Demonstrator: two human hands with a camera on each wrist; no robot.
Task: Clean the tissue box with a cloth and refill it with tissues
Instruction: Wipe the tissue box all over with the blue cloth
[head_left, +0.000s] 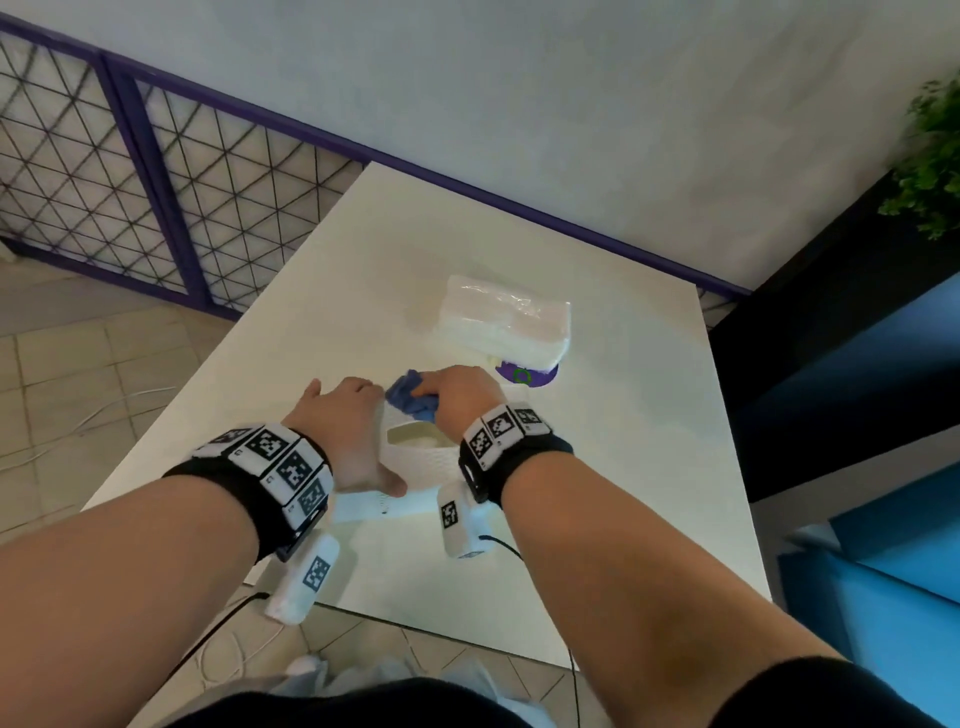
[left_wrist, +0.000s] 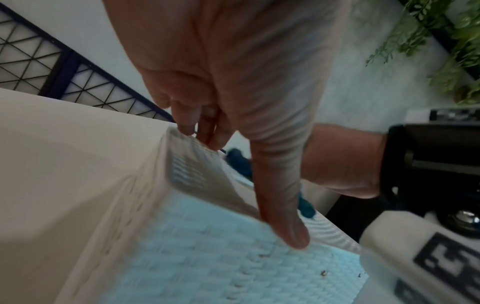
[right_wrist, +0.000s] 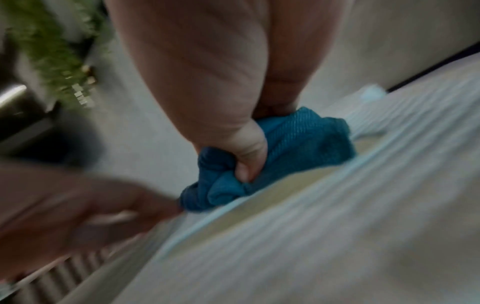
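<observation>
A white woven-textured tissue box (head_left: 436, 462) stands on the white table (head_left: 623, 467), its top opening showing. My left hand (head_left: 358, 436) holds the box from its left side, fingers over the far edge and thumb (left_wrist: 293, 232) pressed on the near corner. My right hand (head_left: 457, 395) grips a bunched blue cloth (head_left: 410, 400) and presses it on the far end of the box top (right_wrist: 337, 226). In the right wrist view the thumb digs into the cloth (right_wrist: 298, 142). A plastic-wrapped tissue pack (head_left: 504, 317) lies on the table beyond the box.
A purple object (head_left: 535, 376) peeks out from under the tissue pack's near edge. A grid fence (head_left: 130, 182) runs along the left, a plant (head_left: 930, 156) hangs at the upper right, and blue furniture (head_left: 883, 467) stands right of the table. Cables lie on the floor.
</observation>
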